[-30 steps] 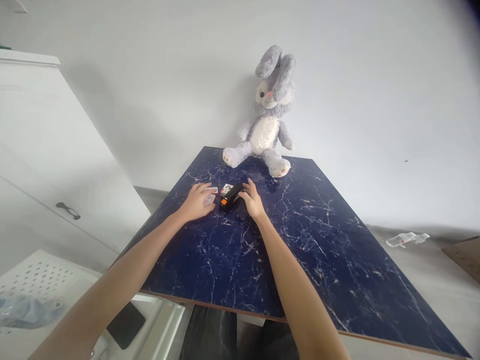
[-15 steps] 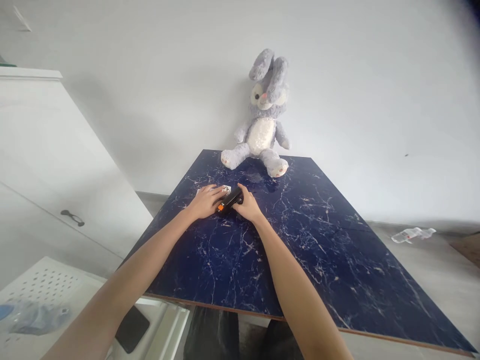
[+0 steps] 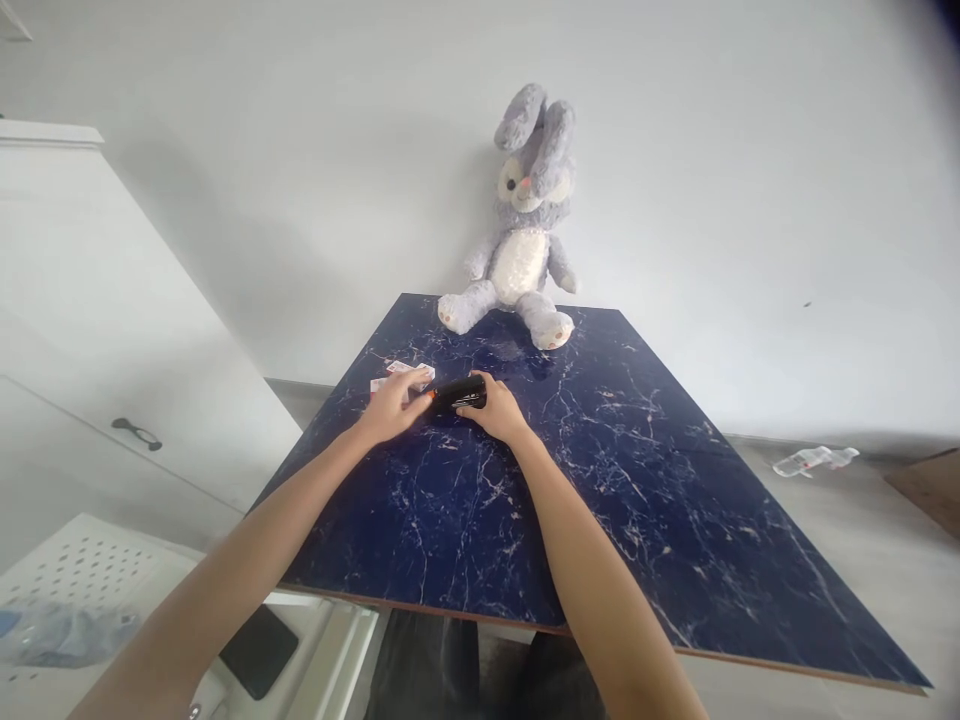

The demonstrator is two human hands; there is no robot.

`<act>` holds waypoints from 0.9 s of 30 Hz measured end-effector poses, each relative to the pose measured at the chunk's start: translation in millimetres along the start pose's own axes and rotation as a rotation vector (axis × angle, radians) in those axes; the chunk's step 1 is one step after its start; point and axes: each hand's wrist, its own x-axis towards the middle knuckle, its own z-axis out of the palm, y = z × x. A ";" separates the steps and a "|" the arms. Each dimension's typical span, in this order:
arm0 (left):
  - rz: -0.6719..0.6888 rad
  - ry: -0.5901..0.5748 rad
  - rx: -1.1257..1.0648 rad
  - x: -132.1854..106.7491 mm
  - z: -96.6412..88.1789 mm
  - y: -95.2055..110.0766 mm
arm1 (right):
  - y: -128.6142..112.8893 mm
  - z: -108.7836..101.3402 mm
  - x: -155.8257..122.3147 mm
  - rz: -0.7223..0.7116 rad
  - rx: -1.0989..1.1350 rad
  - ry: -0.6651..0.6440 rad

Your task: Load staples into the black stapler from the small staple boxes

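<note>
A black stapler-like tool with an orange tip lies level above the blue marbled table. My right hand wraps round its right end, thumb on the near side and fingers on the far side. At its other end, the thumb of my left hand reaches the orange tip. The left fingers stretch over small white card-like pieces with reddish print, partly hidden under that hand. Whether they pinch a piece is not clear; they look extended and apart from the thumb.
A grey plush rabbit sits at the table's back edge against the wall. To the left stand a white cabinet and a perforated white surface with a plastic bag and a black phone-like slab. Clear plastic packaging lies right on the floor.
The black tool has turned from slanting to nearly level, hiding most of its orange part. My left hand has shifted slightly left and off its top, uncovering more white pieces.
</note>
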 end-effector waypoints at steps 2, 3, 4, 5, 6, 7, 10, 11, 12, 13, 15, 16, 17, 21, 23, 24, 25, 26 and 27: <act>0.006 -0.082 0.049 -1.3 4.3 6.9 | 0.3 3.1 -1.2 -0.009 -0.028 0.001; -0.004 -0.101 0.088 -0.6 6.6 9.3 | 0.6 4.4 -1.7 -0.013 -0.047 0.004; -0.018 -0.101 0.127 0.7 8.7 11.2 | 1.1 5.7 -2.0 -0.021 -0.072 0.012; -0.031 -0.087 0.160 2.2 10.2 12.5 | 1.6 6.8 -2.3 -0.033 -0.100 0.026; -0.040 -0.069 0.187 3.6 11.0 13.5 | 2.0 7.8 -2.4 -0.048 -0.129 0.040; -0.043 -0.052 0.210 4.6 11.2 14.4 | 2.4 8.7 -2.4 -0.064 -0.155 0.052; -0.038 0.001 0.260 5.5 9.2 15.9 | 1.8 9.6 -2.6 -0.110 -0.213 0.048; -0.035 0.011 0.269 5.5 8.1 15.8 | 1.1 9.4 -2.7 -0.119 -0.226 0.039; -0.027 0.014 0.271 5.6 6.7 15.2 | 0.3 9.1 -2.9 -0.127 -0.236 0.032; -0.017 0.011 0.261 5.8 5.2 13.9 | -0.5 8.7 -3.1 -0.130 -0.242 0.027; -0.005 0.012 0.214 6.8 1.6 9.1 | -1.2 7.9 -3.5 -0.129 -0.249 0.016; -0.009 0.026 0.189 7.3 -0.3 5.4 | -0.9 7.5 -3.5 -0.128 -0.249 0.008; -0.023 0.051 0.172 7.6 -2.0 1.0 | -0.1 7.1 -3.4 -0.130 -0.245 -0.003; -0.147 0.177 0.230 7.9 -4.0 -23.3 | 5.5 5.7 -2.2 -0.141 -0.199 -0.026; -0.214 0.183 0.279 8.8 -1.2 -37.0 | 5.9 6.9 -2.2 -0.141 -0.176 -0.031; -0.237 0.151 0.288 9.9 0.8 -43.3 | 4.3 9.0 -2.8 -0.141 -0.168 -0.036; -0.249 0.094 0.279 11.3 2.8 -48.8 | 1.4 12.3 -3.8 -0.139 -0.165 -0.039; -0.249 0.023 0.257 13.1 4.5 -53.1 | -3.1 17.0 -5.5 -0.132 -0.166 -0.029; -0.239 -0.042 0.227 14.9 5.8 -56.1 | -8.9 22.9 -7.6 -0.115 -0.172 0.003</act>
